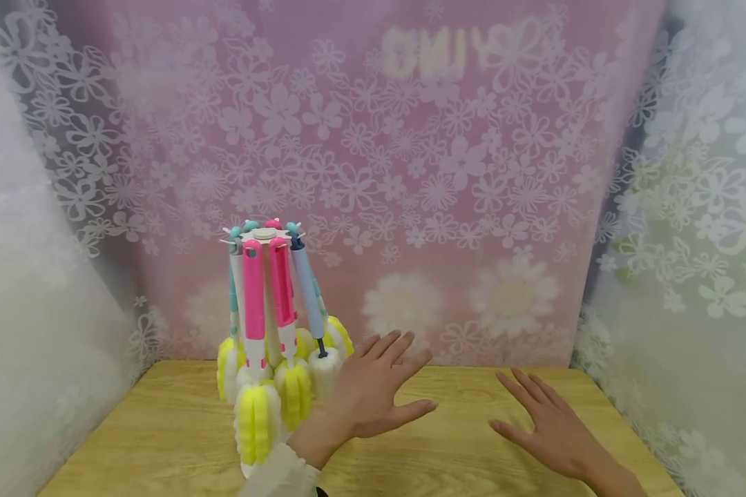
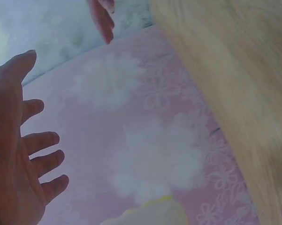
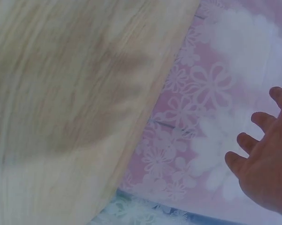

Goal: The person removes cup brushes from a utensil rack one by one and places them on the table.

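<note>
A stand of hanging bottle brushes (image 1: 253, 293) is on the left of the table in the head view, with pink, blue and teal handles and yellow-and-white sponge heads. My left hand (image 1: 376, 390) is held out just right of the brushes, fingers straight, and hides part of the lower right sponges. Farther right, my right hand (image 1: 550, 428) hovers above the table with fingers extended and holds nothing. The left wrist view shows the left palm (image 2: 14, 154) with bare fingers and the edge of a sponge head (image 2: 155, 213) below. Spread fingers of the right hand (image 3: 267, 154) appear in the right wrist view.
The wooden table (image 1: 472, 455) spans the front. A pink floral curtain (image 1: 410, 172) hangs behind it, and pale floral sheets (image 1: 709, 276) enclose both sides. The stand's round white top (image 1: 264, 235) rises well above the table.
</note>
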A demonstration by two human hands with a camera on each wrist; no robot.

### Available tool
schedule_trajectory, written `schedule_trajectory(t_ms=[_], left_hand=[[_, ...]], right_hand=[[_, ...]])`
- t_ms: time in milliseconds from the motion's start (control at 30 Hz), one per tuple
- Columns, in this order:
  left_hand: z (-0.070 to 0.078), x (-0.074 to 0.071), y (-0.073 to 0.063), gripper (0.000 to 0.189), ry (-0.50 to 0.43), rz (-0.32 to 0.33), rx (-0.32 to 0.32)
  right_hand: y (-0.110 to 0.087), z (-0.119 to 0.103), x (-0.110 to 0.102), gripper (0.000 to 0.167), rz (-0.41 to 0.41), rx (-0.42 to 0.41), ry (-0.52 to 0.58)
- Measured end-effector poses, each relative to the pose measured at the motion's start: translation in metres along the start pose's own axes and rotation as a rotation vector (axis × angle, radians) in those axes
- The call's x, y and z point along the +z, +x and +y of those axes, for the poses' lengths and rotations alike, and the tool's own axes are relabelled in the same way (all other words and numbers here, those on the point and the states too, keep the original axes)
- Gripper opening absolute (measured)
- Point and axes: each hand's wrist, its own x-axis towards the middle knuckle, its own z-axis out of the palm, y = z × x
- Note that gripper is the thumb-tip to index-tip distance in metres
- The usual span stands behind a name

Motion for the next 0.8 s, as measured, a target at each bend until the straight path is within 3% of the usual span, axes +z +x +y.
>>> schedule_trajectory(t_ms=[167, 433, 800], left_hand=[[-0.007, -0.018, 0.001, 0.063, -0.003, 0.078, 0.018], [-0.014, -0.046, 0.005, 0.061, 0.006, 0.119, 0.05], [-0.03, -0.083, 0.012, 0.061, -0.005, 0.119, 0.11]], right_hand=[[0.007, -0.01, -0.003, 0.073, 0.021, -0.017, -0.015], [0.021, -0.027, -0.008, 0.073, 0.027, -0.057, -0.002], [0.042, -0.036, -0.024, 0.075, 0.022, -0.094, -0.013]])
